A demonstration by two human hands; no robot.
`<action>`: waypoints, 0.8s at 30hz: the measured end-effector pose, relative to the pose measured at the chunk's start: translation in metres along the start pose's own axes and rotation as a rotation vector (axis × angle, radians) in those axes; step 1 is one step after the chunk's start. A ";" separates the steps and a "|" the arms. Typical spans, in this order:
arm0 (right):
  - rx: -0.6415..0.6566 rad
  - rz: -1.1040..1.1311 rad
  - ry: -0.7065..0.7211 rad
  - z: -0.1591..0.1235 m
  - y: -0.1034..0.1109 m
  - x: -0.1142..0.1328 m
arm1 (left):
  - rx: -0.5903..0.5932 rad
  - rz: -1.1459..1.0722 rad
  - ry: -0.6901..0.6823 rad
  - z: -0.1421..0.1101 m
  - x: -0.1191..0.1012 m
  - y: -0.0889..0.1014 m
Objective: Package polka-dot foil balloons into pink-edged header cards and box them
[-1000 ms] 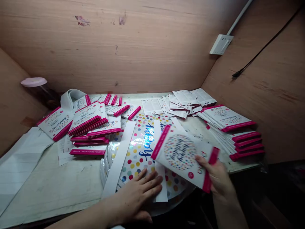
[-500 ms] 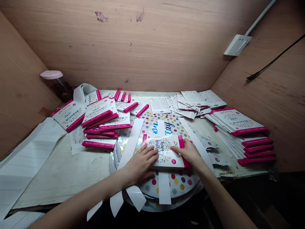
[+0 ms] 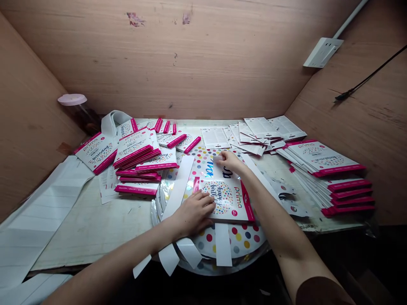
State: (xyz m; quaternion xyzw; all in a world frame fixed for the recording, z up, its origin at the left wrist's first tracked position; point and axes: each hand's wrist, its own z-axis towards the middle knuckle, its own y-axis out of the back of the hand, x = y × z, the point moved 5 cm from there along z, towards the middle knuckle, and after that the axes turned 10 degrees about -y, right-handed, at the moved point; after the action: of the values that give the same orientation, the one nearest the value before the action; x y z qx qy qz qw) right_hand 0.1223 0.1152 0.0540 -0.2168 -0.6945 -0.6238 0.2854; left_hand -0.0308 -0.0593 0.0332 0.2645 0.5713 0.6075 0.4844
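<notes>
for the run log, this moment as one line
left hand: resting on balloon packet | right hand: pinching white strip | packet: across strip, atop polka-dot balloons

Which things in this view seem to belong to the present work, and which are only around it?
Likely in the work:
left hand, flat on the packet
right hand, at the white strip's far end
dotted round sheets underneath
packet piles left and right

Apparently just around:
lidded jar
wall socket
black cable

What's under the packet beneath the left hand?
White strip over dotted foil; both show past the packet on near and far sides, the strip reaching the right hand. What's directly beneath is covered.
</notes>
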 end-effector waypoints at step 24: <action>-0.111 -0.193 0.586 -0.286 -0.045 -0.006 | 0.082 -0.017 0.013 0.003 0.003 -0.001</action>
State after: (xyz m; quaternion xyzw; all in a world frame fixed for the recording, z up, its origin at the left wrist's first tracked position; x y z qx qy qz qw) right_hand 0.1334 -0.1734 0.0338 0.0239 -0.5648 -0.7209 0.4009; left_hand -0.0292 -0.0559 0.0321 0.2751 0.6010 0.5813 0.4746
